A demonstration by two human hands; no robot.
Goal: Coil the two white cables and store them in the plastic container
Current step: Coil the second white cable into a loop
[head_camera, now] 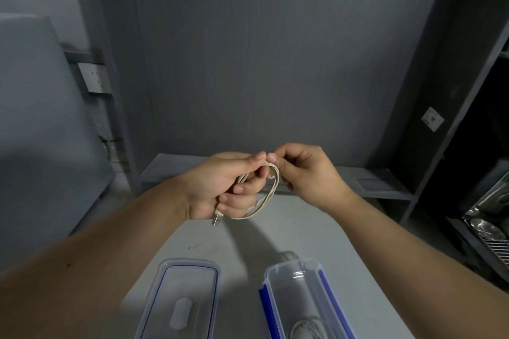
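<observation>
Holding: a white cable (pixel 272 192), gathered in loops in mid-air above the table (pixel 275 237), its plug (pixel 216 219) poking out below the left palm.
Left hand (pixel 217 187): fingers curled round the loops, thumb tip at the top.
Right hand (pixel 308 173): thumb and forefinger pinch the top of the loops, just beside the left thumb.
Container (pixel 303 292): open on the table, near right, a second cable (pixel 305 327) lying inside.
Lid (pixel 181 297): flat to its left.
</observation>
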